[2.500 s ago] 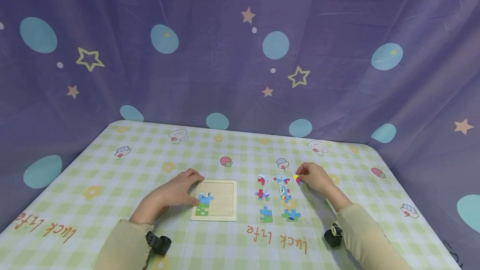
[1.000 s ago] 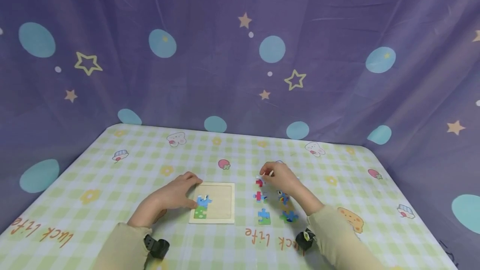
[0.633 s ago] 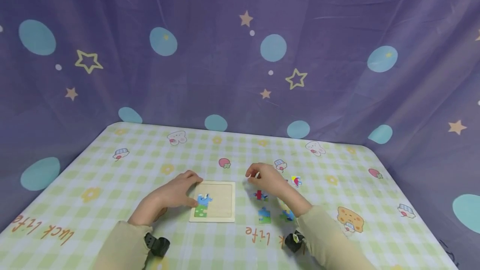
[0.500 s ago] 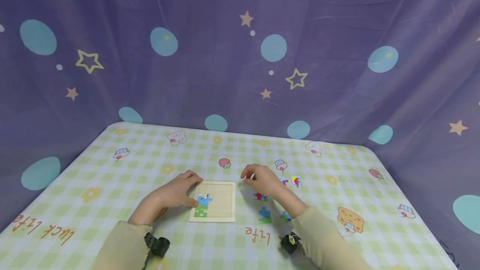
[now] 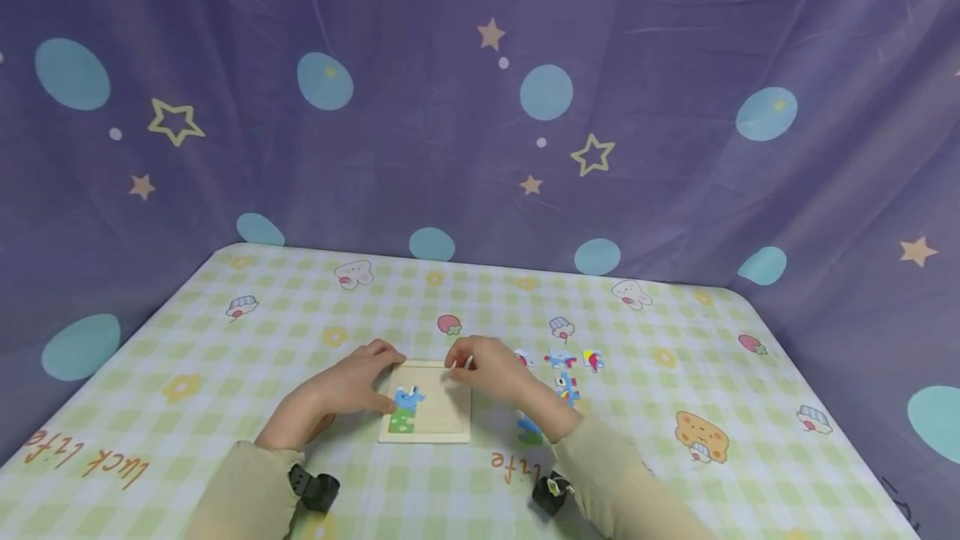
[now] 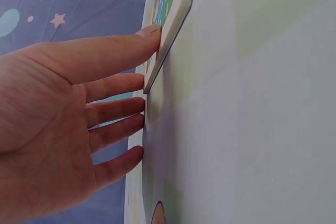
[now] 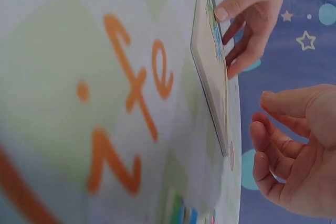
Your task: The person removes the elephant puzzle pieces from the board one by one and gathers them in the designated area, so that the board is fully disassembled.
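Note:
A wooden puzzle tray (image 5: pixel 447 405) lies on the checked tablecloth with a blue piece (image 5: pixel 408 397) and a green piece (image 5: pixel 403 421) fitted in its left side. My left hand (image 5: pixel 375 380) rests flat against the tray's left edge, its straight fingers (image 6: pixel 121 85) touching the tray's rim (image 6: pixel 176 19). My right hand (image 5: pixel 461 363) hovers over the tray's top right corner, pinching a small pale puzzle piece. In the right wrist view that hand (image 7: pixel 294 150) shows curled fingers above the tray (image 7: pixel 210 72), and the piece itself is hidden.
Loose puzzle pieces lie right of the tray: a blue one (image 5: pixel 561 357), a red and yellow one (image 5: pixel 592 360), another blue one (image 5: pixel 567 388) and a blue-green one (image 5: pixel 528 430). My right forearm covers others. A purple star-print curtain (image 5: pixel 480 107) closes off the table's far side.
My right hand left the loose pieces on the right, picked up a piece and carried it leftward to the tray's top right corner. The left hand stayed at the tray's edge.

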The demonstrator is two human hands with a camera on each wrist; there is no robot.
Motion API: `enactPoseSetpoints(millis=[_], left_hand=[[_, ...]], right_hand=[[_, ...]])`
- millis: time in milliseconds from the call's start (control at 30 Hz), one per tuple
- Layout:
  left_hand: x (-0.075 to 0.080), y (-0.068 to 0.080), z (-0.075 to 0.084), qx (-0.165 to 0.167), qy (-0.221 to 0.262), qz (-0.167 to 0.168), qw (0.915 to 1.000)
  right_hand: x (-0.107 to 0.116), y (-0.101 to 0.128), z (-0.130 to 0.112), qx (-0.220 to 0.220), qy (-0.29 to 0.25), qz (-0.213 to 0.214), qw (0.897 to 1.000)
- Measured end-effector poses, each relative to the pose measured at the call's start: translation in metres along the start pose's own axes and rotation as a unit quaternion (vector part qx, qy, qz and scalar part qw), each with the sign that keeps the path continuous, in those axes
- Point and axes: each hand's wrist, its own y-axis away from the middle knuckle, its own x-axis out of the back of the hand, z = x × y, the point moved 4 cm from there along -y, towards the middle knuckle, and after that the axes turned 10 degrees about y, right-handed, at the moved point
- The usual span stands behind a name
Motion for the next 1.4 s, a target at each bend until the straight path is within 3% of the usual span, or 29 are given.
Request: enactPoseSetpoints(millis=[367,700,1067,1400], left_hand=[[0.002,0.001,0.002,-0.011,-0.004,0.000,0.9999],[0.002,0.002,0.002,-0.009,0.007,0.000,0.9999],[0.002,0.002,-0.001,-0.045,-0.009,-0.011,0.9989],[0.001,0.002,-0.002,-0.052,-0.007,-0.015,0.9985]], right_hand=[[-0.017,-0.007,-0.018,0.004,0.003,-0.023,1.000],[-0.028,-0.007,-0.026,0.019,0.036,-0.047,0.998],[-0.031,-0.008,-0.033,0.025,0.090,-0.066,0.993],[-0.036,-0.009,-0.037,0.008,0.120,-0.062,0.991]])
